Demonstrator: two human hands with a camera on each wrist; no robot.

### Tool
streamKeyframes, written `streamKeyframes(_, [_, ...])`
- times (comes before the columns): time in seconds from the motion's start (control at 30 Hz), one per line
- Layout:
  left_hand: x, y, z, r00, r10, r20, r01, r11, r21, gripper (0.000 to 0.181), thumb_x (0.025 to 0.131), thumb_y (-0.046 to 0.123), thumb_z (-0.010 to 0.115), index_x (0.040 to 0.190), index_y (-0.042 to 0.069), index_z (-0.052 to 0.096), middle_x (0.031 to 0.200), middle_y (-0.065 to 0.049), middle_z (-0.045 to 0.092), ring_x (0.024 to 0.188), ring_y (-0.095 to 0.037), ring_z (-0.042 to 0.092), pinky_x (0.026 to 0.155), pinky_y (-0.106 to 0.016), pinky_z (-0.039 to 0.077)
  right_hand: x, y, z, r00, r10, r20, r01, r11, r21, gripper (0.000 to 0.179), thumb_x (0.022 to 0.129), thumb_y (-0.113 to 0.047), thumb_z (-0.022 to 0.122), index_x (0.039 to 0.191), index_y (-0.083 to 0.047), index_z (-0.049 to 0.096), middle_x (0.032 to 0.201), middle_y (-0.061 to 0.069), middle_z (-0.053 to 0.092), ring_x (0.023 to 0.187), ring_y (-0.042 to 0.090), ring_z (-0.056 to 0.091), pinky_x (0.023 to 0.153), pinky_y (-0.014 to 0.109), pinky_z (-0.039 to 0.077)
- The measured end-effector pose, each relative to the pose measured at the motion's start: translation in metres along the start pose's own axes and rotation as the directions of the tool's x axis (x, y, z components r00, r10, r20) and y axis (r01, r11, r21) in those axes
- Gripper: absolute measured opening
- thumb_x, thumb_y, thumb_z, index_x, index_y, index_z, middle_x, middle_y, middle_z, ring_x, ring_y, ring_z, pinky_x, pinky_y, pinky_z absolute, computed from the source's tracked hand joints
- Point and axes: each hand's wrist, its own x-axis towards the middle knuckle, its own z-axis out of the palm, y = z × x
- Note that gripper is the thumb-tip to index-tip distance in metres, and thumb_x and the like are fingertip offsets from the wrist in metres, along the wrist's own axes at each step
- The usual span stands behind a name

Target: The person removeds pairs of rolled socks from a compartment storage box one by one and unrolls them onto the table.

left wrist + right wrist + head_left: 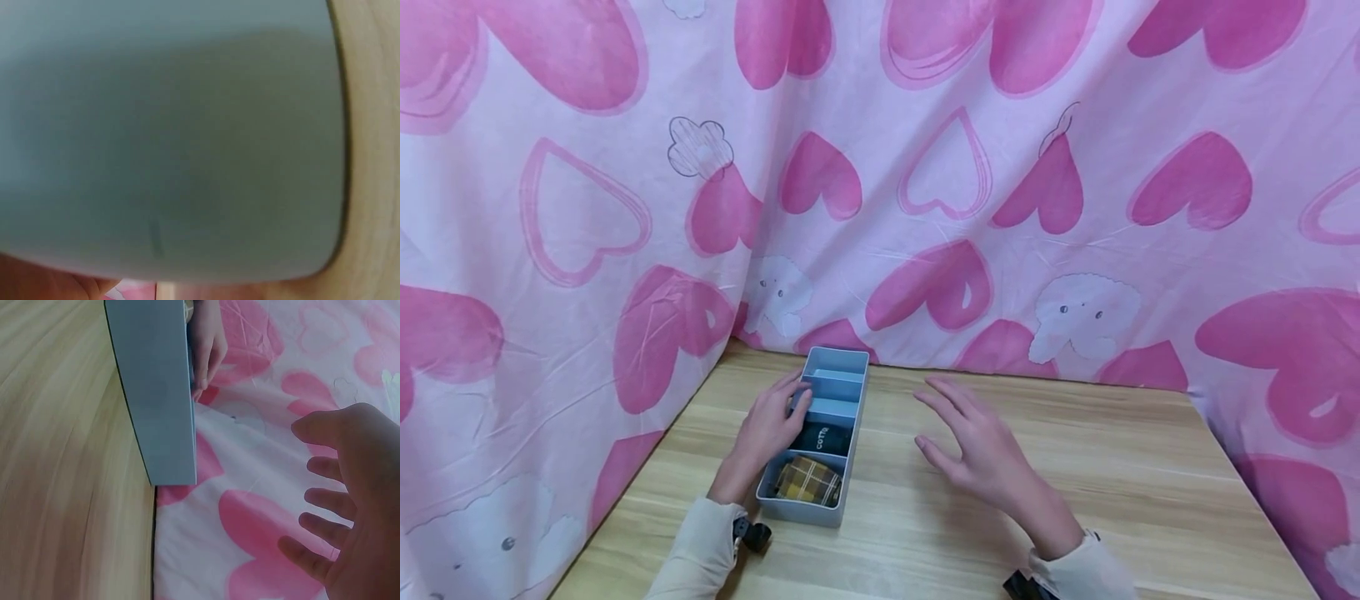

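Observation:
A long blue-grey divided storage box lies on the wooden table. In its nearest compartment sits a folded yellow-brown plaid cloth. The compartment behind that one holds a dark folded fabric piece with pale lettering. My left hand grips the box's left wall, its thumb over the rim near the dark piece. Close up, the box's side fills most of the left wrist view. Off to the right of the box, my right hand hovers above the table with spread, slightly bent fingers and holds nothing.
The wooden table extends to the right of the box. Behind it and along the left hangs a pink curtain printed with hearts, meeting the table's edge. The box's far end stands close to that curtain.

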Motion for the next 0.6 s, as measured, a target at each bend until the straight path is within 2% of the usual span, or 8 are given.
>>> streamKeyframes(0.17, [-0.002, -0.003, 0.002, 0.999, -0.038, 0.016, 0.039, 0.995, -0.091, 0.038, 0.104, 0.037, 0.053, 0.137, 0.019, 0.060, 0.159, -0.006, 0.042, 0.145, -0.033, 0.042, 0.110, -0.057, 0.042, 0.005, -0.011, 0.004, 1.000, -0.013, 0.020, 0.012, 1.000, 0.020, 0.063, 0.091, -0.042, 0.071, 0.148, -0.032, 0.047, 0.157, -0.005, 0.042, 0.143, 0.022, 0.044, 0.110, 0.050, 0.046])
streamKeyframes(0.33, [-0.003, -0.005, 0.004, 0.992, -0.111, 0.052, 0.119, 0.973, -0.198, 0.033, 0.104, 0.037, 0.053, 0.135, 0.026, 0.058, 0.151, -0.006, 0.050, 0.136, -0.034, 0.052, 0.105, -0.056, 0.048, 0.009, -0.026, 0.012, 0.997, -0.012, 0.070, 0.009, 0.999, 0.047, 0.060, 0.092, -0.045, 0.068, 0.147, -0.038, 0.046, 0.157, -0.013, 0.041, 0.143, 0.015, 0.044, 0.112, 0.043, 0.046])
streamKeyframes(0.43, [-0.002, -0.006, 0.006, 0.990, -0.121, 0.074, 0.135, 0.965, -0.224, 0.032, 0.104, 0.037, 0.052, 0.135, 0.027, 0.057, 0.150, -0.005, 0.051, 0.136, -0.035, 0.052, 0.105, -0.057, 0.047, 0.010, -0.037, 0.020, 0.993, -0.017, 0.114, 0.008, 0.997, 0.077, 0.056, 0.093, -0.046, 0.068, 0.145, -0.040, 0.047, 0.153, -0.015, 0.044, 0.143, 0.012, 0.043, 0.112, 0.041, 0.046])
streamKeyframes(0.6, [-0.001, -0.007, 0.007, 0.989, -0.124, 0.077, 0.139, 0.961, -0.241, 0.031, 0.104, 0.038, 0.053, 0.133, 0.027, 0.058, 0.150, -0.006, 0.051, 0.136, -0.036, 0.053, 0.104, -0.057, 0.048, 0.013, -0.056, 0.038, 0.980, -0.070, 0.186, 0.043, 0.988, 0.145, 0.050, 0.096, -0.043, 0.065, 0.143, -0.038, 0.050, 0.150, -0.011, 0.050, 0.141, 0.013, 0.045, 0.110, 0.042, 0.048])
